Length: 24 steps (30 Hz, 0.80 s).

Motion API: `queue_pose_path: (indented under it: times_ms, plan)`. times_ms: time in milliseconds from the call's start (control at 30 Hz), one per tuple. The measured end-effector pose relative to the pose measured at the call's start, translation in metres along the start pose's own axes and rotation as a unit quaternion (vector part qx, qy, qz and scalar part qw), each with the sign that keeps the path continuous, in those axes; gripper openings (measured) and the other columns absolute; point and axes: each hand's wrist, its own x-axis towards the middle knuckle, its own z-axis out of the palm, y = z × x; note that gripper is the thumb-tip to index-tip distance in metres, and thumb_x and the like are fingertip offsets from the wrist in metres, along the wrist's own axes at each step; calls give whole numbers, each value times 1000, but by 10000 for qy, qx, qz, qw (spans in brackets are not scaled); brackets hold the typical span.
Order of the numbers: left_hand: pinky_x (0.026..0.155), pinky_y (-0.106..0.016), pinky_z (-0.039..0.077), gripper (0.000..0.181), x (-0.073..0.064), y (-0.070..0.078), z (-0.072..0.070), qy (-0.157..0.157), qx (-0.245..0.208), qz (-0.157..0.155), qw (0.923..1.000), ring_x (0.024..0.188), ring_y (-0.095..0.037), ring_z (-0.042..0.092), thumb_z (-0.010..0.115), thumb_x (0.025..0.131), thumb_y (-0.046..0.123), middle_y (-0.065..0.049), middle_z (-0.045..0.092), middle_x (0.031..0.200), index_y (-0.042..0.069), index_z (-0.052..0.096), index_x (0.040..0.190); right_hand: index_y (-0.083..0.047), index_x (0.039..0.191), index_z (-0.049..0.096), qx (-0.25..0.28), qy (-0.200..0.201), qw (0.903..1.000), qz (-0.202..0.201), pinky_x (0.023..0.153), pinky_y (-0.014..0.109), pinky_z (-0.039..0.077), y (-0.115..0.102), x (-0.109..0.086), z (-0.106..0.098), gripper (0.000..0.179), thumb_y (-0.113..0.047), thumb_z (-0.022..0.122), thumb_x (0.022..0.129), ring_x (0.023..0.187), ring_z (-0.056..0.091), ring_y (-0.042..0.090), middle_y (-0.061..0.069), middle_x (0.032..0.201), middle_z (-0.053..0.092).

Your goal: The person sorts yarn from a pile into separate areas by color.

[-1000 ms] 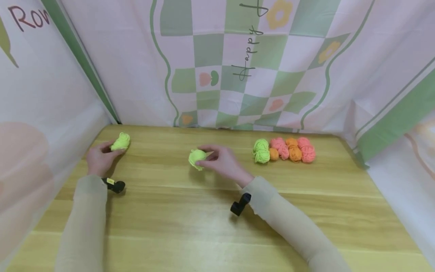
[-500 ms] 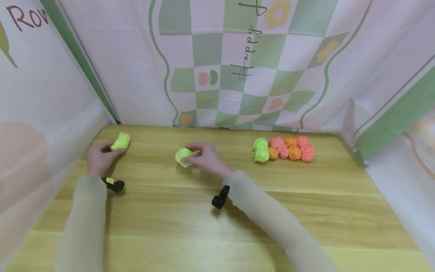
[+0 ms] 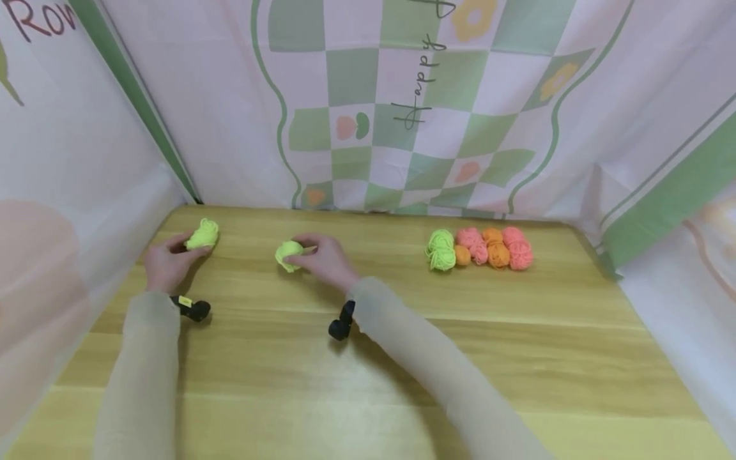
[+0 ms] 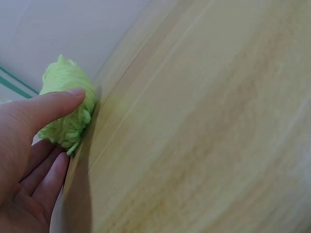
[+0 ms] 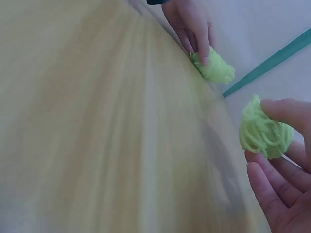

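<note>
At the far left of the table, my left hand (image 3: pixel 168 260) holds a yellow-green yarn skein (image 3: pixel 204 234) between thumb and fingers. In the left wrist view the thumb lies across this skein (image 4: pixel 68 119), which touches the wooden surface. My right hand (image 3: pixel 326 259), left of the table's middle, pinches a second yellow-green yarn ball (image 3: pixel 287 255). The right wrist view shows that yarn ball (image 5: pixel 265 130) held between thumb and fingertips, raised off the table, with a shadow below. Beyond it, the left hand (image 5: pixel 192 24) and its skein (image 5: pixel 214 67) appear.
A row of yarn lies at the back right: a yellow-green skein (image 3: pixel 441 250), a small orange ball (image 3: pixel 462 255), a pink skein (image 3: pixel 473 245), an orange skein (image 3: pixel 496 248) and another pink skein (image 3: pixel 517 248). A patterned curtain (image 3: pixel 351 76) hangs behind the wooden table (image 3: pixel 259 383).
My right hand has moved left across the table with its yarn ball, nearing the left hand. The left hand and its skein have stayed in place.
</note>
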Motion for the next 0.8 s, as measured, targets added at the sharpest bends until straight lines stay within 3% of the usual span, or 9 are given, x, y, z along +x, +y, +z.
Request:
queue_pose_path:
  times_ms: [200, 500, 800]
  plan:
    - [79, -13, 44, 61, 0, 1, -1, 66, -13, 83, 9999, 98, -10, 57, 83, 88, 33, -23, 63, 131, 2, 62, 137, -11, 130, 68, -57, 175, 9998, -77, 68, 31, 58, -16, 18, 6, 48, -22, 85, 86, 86, 67, 14, 2, 120, 70]
    - [83, -17, 45, 63, -1, 2, -2, -12, 10, -37, 10000, 109, -24, 58, 82, 89, 35, -22, 62, 133, 3, 60, 139, -9, 128, 70, -261, 299, 9972, -629, 72, 26, 55, -56, 41, 11, 47, -23, 85, 86, 89, 66, 14, 1, 118, 71]
    - [86, -21, 46, 61, -1, 4, -1, 59, 7, 118, 9999, 115, -33, 59, 82, 88, 30, -22, 63, 132, 1, 61, 137, -8, 128, 69, -40, 191, 9967, -792, 73, 21, 55, -88, 50, 21, 48, -21, 85, 86, 94, 67, 11, 1, 118, 72]
